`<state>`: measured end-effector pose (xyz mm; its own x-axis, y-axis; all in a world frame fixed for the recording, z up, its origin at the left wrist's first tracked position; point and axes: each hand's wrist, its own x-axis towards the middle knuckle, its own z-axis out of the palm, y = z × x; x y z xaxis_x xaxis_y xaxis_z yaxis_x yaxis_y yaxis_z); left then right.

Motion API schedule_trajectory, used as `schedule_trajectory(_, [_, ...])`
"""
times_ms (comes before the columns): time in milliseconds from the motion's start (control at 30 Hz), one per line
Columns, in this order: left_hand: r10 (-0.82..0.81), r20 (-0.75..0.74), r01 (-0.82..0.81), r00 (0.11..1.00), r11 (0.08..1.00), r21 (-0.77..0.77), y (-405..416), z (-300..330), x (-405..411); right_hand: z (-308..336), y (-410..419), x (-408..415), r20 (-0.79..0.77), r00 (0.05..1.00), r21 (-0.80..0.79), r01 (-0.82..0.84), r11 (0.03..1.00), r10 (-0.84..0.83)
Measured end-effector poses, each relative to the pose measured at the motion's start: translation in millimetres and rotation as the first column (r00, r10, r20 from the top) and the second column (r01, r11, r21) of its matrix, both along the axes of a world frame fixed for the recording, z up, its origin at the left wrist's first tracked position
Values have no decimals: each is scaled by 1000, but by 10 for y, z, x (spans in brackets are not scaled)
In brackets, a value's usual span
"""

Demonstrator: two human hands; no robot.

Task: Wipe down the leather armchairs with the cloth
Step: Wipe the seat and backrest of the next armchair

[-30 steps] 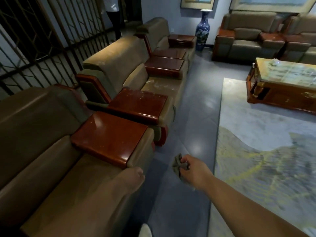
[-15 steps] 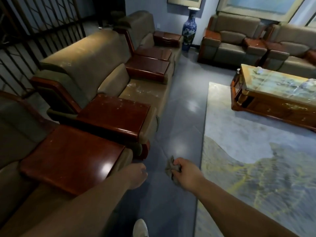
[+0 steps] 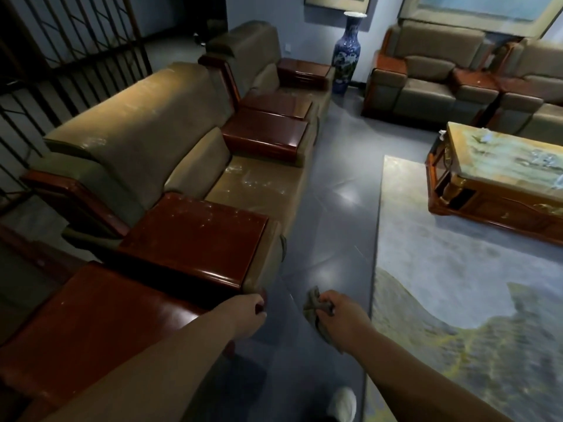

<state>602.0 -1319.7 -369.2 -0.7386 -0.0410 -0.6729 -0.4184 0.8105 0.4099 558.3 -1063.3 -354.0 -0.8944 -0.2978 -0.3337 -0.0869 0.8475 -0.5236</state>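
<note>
Above the grey floor [image 3: 332, 190] beside the dusty leather armchair [image 3: 170, 153], the right hand [image 3: 344, 318] grips a crumpled cloth [image 3: 313, 303], while the left hand [image 3: 246, 312] hangs with fingers curled, holding nothing, just off the near wooden armrest [image 3: 91, 324].

Open floor [image 3: 335, 184] lane runs between armchairs [image 3: 170, 153] and coffee table [image 3: 499, 190]

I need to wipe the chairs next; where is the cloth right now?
In the head view, the cloth is low and centre, bunched in the right hand over the grey floor, just right of the nearest wooden armrest.
</note>
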Motion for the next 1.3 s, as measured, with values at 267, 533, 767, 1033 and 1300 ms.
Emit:
schedule_trajectory(267, [-15,28,17,999,996,-88,-28,-133,-1242,-189,-2,-1558,25,992,-43,-124,991,125])
schedule_trajectory(533, [155,39,-144,987,969,-202,-107,-134,-2383,-187,-99,-3405,53,953,7,-300,954,300])
schedule_trajectory(767, [266,-20,-263,964,937,-230,-158,-217,-3001,-439,-480,-4424,121,904,22,-416,909,411])
schedule_trajectory(1033, [426,14,-413,905,885,-217,-812,-812,-3602,-653,-1074,-5378,167,813,77,-575,814,558])
schedule_trajectory(1300, [479,152,-458,865,876,-152,-1040,-1327,-4100,-1116,-1604,-6262,210,761,147,-646,749,614])
